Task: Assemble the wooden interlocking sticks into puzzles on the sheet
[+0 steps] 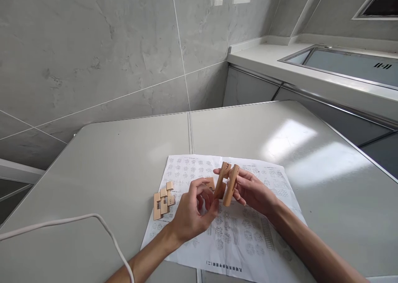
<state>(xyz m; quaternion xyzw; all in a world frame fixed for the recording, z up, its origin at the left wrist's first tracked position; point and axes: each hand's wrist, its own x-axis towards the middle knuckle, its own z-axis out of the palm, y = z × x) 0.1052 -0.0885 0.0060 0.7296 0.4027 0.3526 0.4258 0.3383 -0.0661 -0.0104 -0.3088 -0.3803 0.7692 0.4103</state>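
Apparently in the positioning step: pinching two wooden puzzle bars (231, 185) with right hand (253, 189), above the printed diagram sheet (233, 250); curling left hand (194, 210) near the lower ends, grip impossible to tell. Probably calls next for careful aligning.

grey marbled wall (93, 47), glossy pale table (124, 150), bright glare (287, 137), white counter (253, 56), probably a sink (345, 65)

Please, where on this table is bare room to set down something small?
The table looks bare right of the printed sheet, and between the sheet and the far edge. Another patch lies left of the sheet, beyond the white cable. The sheet is crowded: left hand, right hand and wooden bars over its middle, wooden pieces at its left edge.
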